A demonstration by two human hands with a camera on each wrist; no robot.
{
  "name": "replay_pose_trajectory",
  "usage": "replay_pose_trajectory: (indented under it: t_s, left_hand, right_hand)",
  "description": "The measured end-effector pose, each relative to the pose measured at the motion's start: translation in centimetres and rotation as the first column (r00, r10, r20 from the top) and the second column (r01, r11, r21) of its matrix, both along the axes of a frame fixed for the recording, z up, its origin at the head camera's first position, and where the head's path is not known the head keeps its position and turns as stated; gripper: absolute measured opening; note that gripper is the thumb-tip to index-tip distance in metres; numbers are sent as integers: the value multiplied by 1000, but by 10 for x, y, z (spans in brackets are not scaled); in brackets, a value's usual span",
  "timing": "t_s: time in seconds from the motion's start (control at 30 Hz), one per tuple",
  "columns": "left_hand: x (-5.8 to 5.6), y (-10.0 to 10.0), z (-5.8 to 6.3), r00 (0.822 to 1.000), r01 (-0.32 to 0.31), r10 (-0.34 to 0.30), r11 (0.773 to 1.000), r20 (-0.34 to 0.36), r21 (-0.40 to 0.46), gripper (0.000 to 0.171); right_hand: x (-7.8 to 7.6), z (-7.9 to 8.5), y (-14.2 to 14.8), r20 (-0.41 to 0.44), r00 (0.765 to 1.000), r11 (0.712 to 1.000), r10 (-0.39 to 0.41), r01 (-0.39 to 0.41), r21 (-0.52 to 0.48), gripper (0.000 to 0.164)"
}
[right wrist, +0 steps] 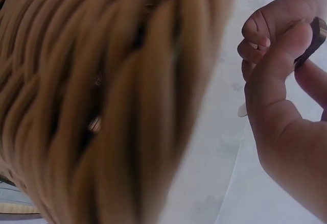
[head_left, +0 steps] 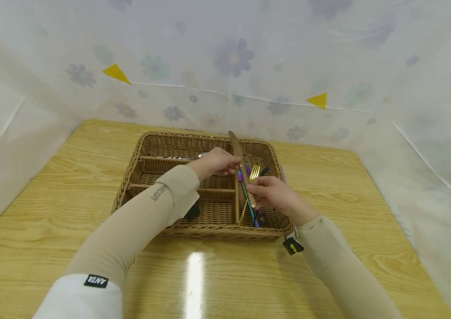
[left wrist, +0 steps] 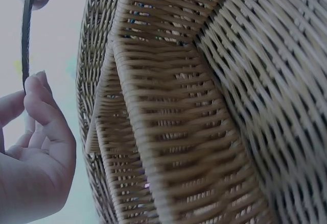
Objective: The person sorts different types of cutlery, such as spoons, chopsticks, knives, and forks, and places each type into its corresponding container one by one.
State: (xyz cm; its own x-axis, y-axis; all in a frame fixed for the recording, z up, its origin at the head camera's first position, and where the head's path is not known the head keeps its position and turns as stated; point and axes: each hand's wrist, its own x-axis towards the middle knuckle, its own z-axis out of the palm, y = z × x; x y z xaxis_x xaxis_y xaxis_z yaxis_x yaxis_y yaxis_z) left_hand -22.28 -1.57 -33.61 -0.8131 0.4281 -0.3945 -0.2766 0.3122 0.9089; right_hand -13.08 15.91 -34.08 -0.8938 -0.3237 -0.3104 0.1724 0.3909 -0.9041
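Observation:
A copper-coloured table knife point(head_left: 235, 146) is held up over the right side of a woven basket point(head_left: 205, 231), its blade pointing away from me. My left hand point(head_left: 221, 161) pinches it around where blade meets handle. Near the handle's lower end, my right hand point(head_left: 274, 194) grips it between thumb and fingers. In the left wrist view the knife point(left wrist: 26, 35) appears edge-on as a thin dark strip. Below the hands, in the basket's right compartment, lie a gold fork point(head_left: 255, 172) and several rainbow-coloured and dark pieces of cutlery, partly hidden by the knife and right hand.
Dividers point(head_left: 217, 191) split the basket's left part into three long compartments. Shiny cutlery point(head_left: 173, 157) shows in the farthest one. The basket stands on a wooden table point(head_left: 313, 274), with a flowered white curtain point(head_left: 209, 53) behind and at the sides.

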Motion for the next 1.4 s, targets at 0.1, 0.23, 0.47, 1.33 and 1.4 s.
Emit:
replay_pose_trajectory:
  t_s: [0.1, 0.23, 0.47, 1.33, 1.4]
  left_hand:
    - [-1, 1, -1, 999, -22, 21, 999, 35, 30, 32]
    - [-2, 0, 1, 999, -40, 39, 998, 31, 57, 30]
    - [-7, -12, 4, 999, -14, 14, 1000, -28, 6, 26]
    - [-40, -75, 13, 863, 332, -442, 861, -244, -384, 30]
    - [-43, -80, 9, 828, 378, -508, 818, -237, -433, 31]
  right_hand:
    - [1, -1, -1, 18, 1000, 1000, 23, -22, -20, 37]
    - [3, -1, -1, 46, 999, 1000, 15, -14, -6, 44]
    - [5, -3, 7, 38, 997, 997, -67, 65, 36, 52]
    - [24, -12, 34, 3, 998, 995, -65, 65, 72, 54]
    - [27, -12, 36, 1, 998, 995, -69, 69, 75, 53]
